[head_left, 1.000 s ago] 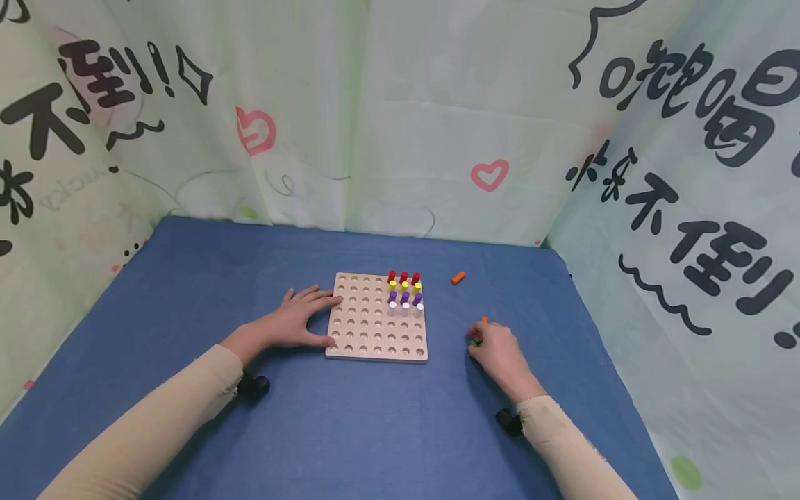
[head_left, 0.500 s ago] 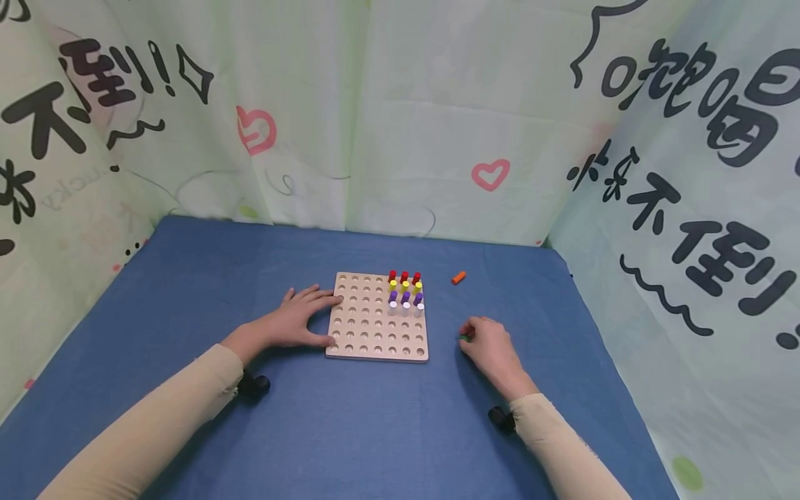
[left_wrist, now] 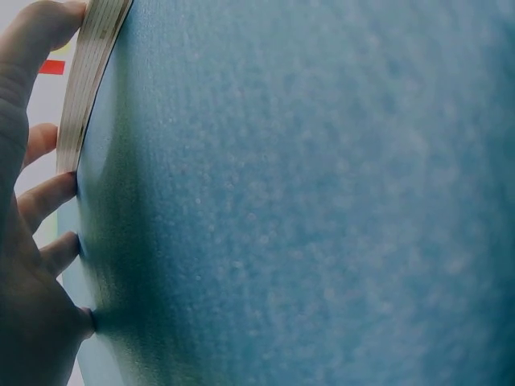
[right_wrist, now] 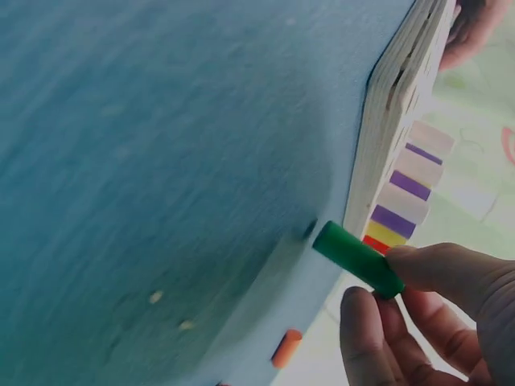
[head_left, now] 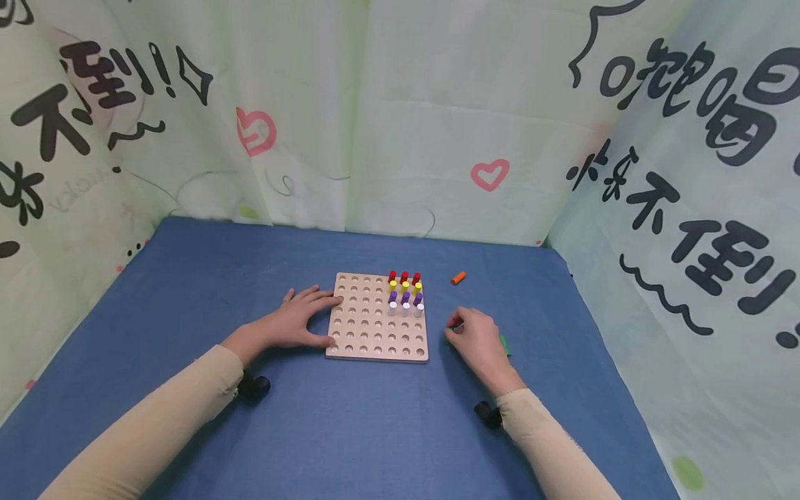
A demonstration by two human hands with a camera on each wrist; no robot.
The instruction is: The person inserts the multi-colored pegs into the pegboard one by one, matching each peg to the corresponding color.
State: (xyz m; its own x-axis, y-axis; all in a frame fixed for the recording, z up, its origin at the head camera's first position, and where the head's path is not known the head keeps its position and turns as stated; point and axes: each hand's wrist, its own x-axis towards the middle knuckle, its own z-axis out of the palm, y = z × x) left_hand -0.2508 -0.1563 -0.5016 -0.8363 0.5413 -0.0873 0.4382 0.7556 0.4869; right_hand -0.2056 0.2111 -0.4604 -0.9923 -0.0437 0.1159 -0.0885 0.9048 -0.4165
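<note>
My right hand [head_left: 476,339] pinches a green peg [right_wrist: 358,259] between thumb and fingers, just right of the wooden peg board [head_left: 369,340]. In the right wrist view the peg is tilted, one end sticking out past the fingertips. At the board's left side rests my left hand [head_left: 290,321], fingers spread, with thumb and index fingertips at the board's edge. Rows of red [head_left: 404,276], yellow [head_left: 405,286], purple [head_left: 405,297] and white pegs [head_left: 406,309] stand at the board's upper right, three to a row.
An orange peg [head_left: 459,278] lies on the blue cloth [head_left: 350,430] beyond the board's right corner. Close to the right hand's outer side another green peg [head_left: 505,345] shows, partly covered. Printed curtains [head_left: 412,125] close in the back and both sides.
The right hand has moved left toward the board with the green peg, uncovering a green peg on the cloth behind it. The left hand and the board have stayed put.
</note>
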